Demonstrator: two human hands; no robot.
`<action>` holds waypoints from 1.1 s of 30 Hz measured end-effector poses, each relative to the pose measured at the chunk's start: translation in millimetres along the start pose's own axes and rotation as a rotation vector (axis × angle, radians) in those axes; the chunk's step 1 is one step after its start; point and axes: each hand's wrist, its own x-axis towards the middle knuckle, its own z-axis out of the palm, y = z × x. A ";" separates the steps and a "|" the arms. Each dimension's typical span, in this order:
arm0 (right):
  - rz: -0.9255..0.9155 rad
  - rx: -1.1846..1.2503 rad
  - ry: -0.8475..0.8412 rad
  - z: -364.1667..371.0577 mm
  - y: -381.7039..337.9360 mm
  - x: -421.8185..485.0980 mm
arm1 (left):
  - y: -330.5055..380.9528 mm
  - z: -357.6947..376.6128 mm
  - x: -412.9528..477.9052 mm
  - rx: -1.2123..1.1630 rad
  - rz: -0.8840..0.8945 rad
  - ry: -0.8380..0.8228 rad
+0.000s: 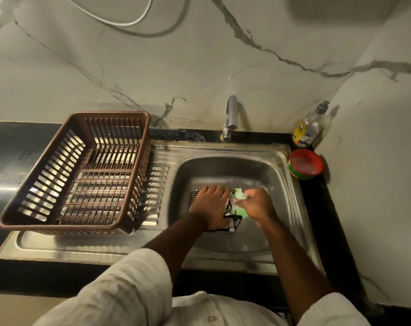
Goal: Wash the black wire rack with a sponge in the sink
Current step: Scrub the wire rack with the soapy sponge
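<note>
The black wire rack lies flat on the bottom of the steel sink. Most of it is hidden under my hands; only its left edge and a few wires near the middle show. My left hand rests palm down on the rack with fingers laid out flat, holding it in place. Just to its right, my right hand grips a soapy green sponge and presses it against the rack's right part.
A brown plastic dish basket stands on the drainboard left of the basin. The tap rises behind the sink. At the back right corner are a clear soap bottle and a red-rimmed tub. Marble walls close in behind and right.
</note>
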 end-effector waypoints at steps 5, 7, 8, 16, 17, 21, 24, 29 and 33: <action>0.100 0.309 0.125 -15.2 16.7 4.3 | -3.0 -1.5 2.5 0.019 0.041 0.020; 0.128 0.308 0.174 -27.3 17.6 9.6 | -4.0 -1.5 1.9 0.029 0.051 0.009; 0.133 0.281 0.187 -33.0 16.4 10.1 | -4.0 -1.0 1.5 0.032 0.051 0.004; 0.128 0.188 0.015 -16.0 15.6 0.9 | 4.7 -1.1 6.5 0.049 0.063 -0.042; 0.122 0.175 0.000 -13.9 16.4 -0.2 | 6.9 -0.4 7.0 0.050 0.071 -0.046; 0.258 0.381 -0.159 -6.3 16.6 -5.8 | 10.3 -1.2 7.0 0.048 0.090 -0.035; 0.326 0.583 -0.268 -8.1 23.4 -11.0 | 11.3 -0.6 8.2 0.046 0.099 -0.016; 0.271 0.451 -0.327 -18.1 35.9 -10.4 | 11.3 1.9 11.5 0.045 0.114 -0.014; 0.166 0.153 -0.182 -26.1 27.6 -3.7 | 11.2 2.2 14.7 0.032 0.083 -0.027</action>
